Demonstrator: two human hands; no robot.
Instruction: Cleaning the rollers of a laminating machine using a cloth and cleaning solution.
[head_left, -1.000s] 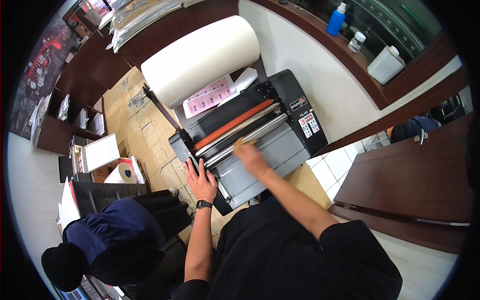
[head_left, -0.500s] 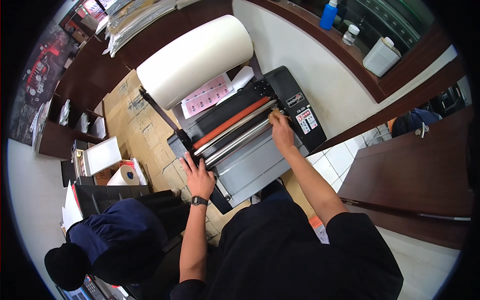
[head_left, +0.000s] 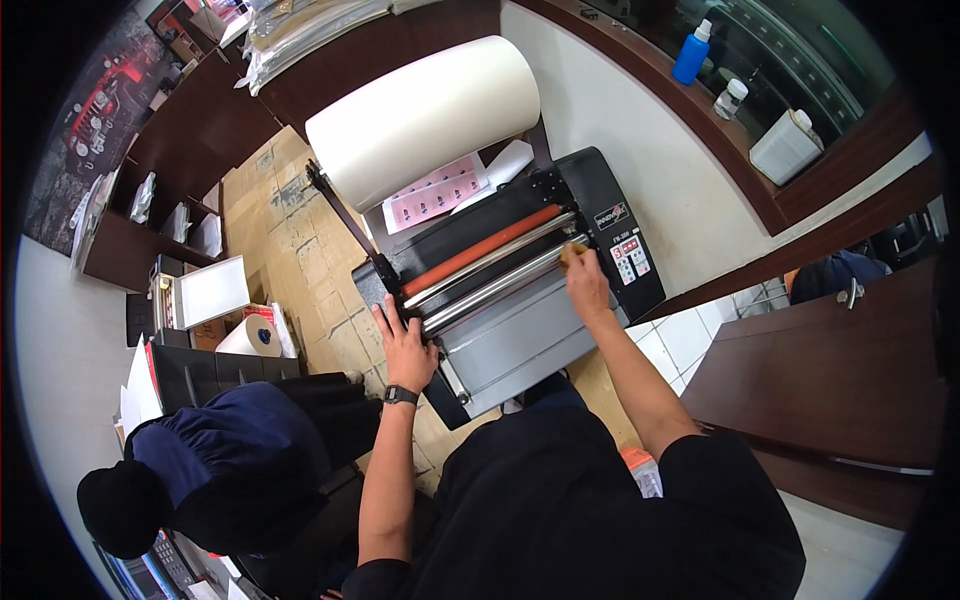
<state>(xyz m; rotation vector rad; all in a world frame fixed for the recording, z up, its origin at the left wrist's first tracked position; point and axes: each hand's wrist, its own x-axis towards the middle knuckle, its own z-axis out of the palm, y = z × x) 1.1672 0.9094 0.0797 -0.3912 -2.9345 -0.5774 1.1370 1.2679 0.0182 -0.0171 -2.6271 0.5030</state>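
A black and grey roll laminator (head_left: 525,348) stands before me, with a large white film roll (head_left: 425,120) mounted across its back. It has an orange-red roller (head_left: 485,248) and shiny metal rollers (head_left: 490,292). My right hand (head_left: 588,288) pinches a small tan-brown pad or wad (head_left: 573,251), its exact kind unclear, against the right end of the front metal roller. At the laminator's left side, my left hand (head_left: 407,357) rests with fingers spread beside the rollers' left end, holding nothing. A pink printed sheet (head_left: 437,197) lies behind the rollers, under the film roll.
Another person (head_left: 225,455) in dark clothes is at lower left, near a smaller roll (head_left: 250,337) and black drawers. On the right ledge stand a blue spray bottle (head_left: 692,55), a small jar (head_left: 731,99) and a white can (head_left: 787,148). A brown door (head_left: 810,370) is at right.
The view has shifted slightly, so the laminator sits a little farther right and lower. Both hands keep nearly the same places on it; the right still grips the tan-brown pad.
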